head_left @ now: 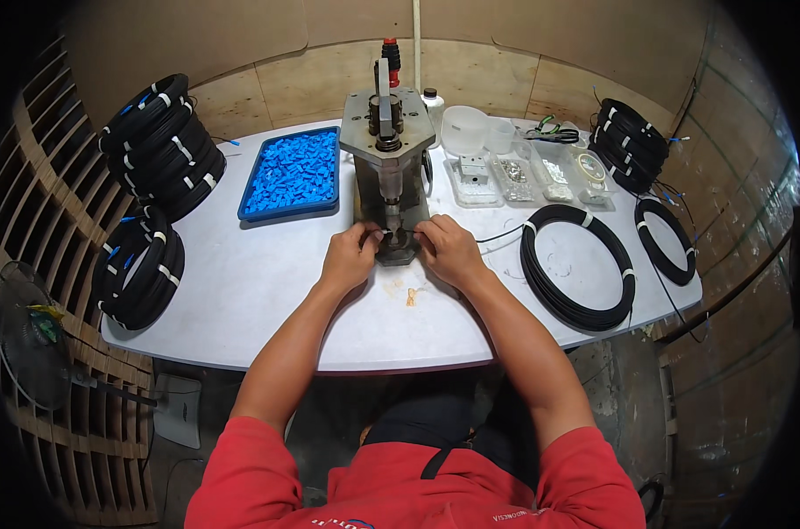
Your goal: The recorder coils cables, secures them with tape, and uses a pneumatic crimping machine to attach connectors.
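Note:
At the bench press (387,145), both my hands meet around the lower tooling, one on each side. My right hand (450,250) is closed, its fingers pinching a thin black cable (501,236) that runs off to a large black cable coil (585,317) on the right. My left hand (350,257) is closed in a pinch at the left side of the tooling. What lies between its fingertips is too small to make out. The press ram comes down just above and between my fingers, and the tooling hides the cable's end.
A blue tray (244,215) full of small blue connector pieces lies left of the press. Stacked black coils (166,150) stand at the far left, others (627,150) at the back right. Clear plastic boxes (476,199) with small parts sit behind my right hand. A fan (31,335) stands left.

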`<control>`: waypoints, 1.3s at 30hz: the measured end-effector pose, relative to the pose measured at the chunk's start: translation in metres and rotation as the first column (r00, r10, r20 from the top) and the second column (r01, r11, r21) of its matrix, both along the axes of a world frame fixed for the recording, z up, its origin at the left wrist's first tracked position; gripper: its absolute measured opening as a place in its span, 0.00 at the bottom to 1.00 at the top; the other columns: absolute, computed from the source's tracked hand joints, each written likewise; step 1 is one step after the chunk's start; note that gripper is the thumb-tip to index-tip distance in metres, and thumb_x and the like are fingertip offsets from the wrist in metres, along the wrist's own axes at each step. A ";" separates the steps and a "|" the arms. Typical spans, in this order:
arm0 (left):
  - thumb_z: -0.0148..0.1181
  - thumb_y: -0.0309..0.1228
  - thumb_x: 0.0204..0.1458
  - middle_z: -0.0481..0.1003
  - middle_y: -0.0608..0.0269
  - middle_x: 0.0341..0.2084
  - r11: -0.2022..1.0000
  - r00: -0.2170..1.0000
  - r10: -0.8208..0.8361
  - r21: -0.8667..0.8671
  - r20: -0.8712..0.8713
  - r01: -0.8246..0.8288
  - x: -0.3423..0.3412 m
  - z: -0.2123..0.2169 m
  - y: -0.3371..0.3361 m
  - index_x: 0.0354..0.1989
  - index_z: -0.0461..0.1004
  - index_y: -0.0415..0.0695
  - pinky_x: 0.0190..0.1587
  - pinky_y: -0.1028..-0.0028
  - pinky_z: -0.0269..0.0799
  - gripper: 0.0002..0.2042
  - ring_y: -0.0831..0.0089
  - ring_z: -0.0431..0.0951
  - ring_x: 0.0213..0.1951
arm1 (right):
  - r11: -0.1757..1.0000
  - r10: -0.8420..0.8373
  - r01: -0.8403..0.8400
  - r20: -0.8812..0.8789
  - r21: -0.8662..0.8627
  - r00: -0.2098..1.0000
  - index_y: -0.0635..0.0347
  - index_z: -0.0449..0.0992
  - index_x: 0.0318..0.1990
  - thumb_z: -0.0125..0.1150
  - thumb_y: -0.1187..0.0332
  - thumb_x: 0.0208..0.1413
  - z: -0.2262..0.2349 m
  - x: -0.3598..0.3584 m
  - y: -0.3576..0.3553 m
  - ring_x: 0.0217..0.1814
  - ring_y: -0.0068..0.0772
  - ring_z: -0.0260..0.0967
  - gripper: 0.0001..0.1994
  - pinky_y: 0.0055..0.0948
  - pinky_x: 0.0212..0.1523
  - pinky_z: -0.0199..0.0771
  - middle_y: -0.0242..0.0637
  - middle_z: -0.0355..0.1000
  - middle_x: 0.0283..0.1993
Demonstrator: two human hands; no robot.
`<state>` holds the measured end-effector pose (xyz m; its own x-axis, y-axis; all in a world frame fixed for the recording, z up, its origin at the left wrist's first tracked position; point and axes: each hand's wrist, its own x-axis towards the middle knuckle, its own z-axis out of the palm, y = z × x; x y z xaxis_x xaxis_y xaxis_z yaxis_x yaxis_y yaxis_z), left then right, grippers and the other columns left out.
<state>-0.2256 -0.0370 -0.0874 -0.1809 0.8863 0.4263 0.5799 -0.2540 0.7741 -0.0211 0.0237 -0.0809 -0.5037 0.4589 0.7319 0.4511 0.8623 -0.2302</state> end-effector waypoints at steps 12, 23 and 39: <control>0.55 0.29 0.56 0.79 0.49 0.23 1.000 1.000 -0.002 -0.007 0.011 0.002 -0.002 -0.003 0.002 0.40 0.78 0.35 0.32 0.69 0.74 0.10 0.63 0.80 0.25 | 1.000 -0.008 0.008 0.000 0.025 1.000 0.58 0.75 0.36 0.62 0.74 0.48 -0.001 -0.002 -0.001 0.36 0.40 0.70 0.07 0.36 0.35 0.73 0.36 0.70 0.32; 0.56 0.30 0.55 0.79 0.48 0.25 1.000 1.000 -0.008 0.002 -0.001 0.008 -0.002 -0.003 0.002 0.40 0.78 0.35 0.32 0.70 0.73 0.11 0.64 0.80 0.26 | 0.999 -0.006 0.006 0.000 0.044 1.000 0.58 0.75 0.34 0.62 0.75 0.47 -0.003 -0.003 0.001 0.36 0.39 0.68 0.06 0.34 0.35 0.72 0.35 0.70 0.30; 0.57 0.29 0.54 0.80 0.50 0.25 1.000 1.000 -0.009 0.022 0.022 0.008 -0.004 -0.006 0.004 0.39 0.77 0.36 0.33 0.70 0.73 0.10 0.65 0.81 0.27 | 0.999 -0.001 0.002 -0.023 0.046 1.000 0.59 0.75 0.35 0.63 0.75 0.48 -0.002 -0.003 0.000 0.36 0.40 0.70 0.06 0.35 0.35 0.73 0.37 0.70 0.31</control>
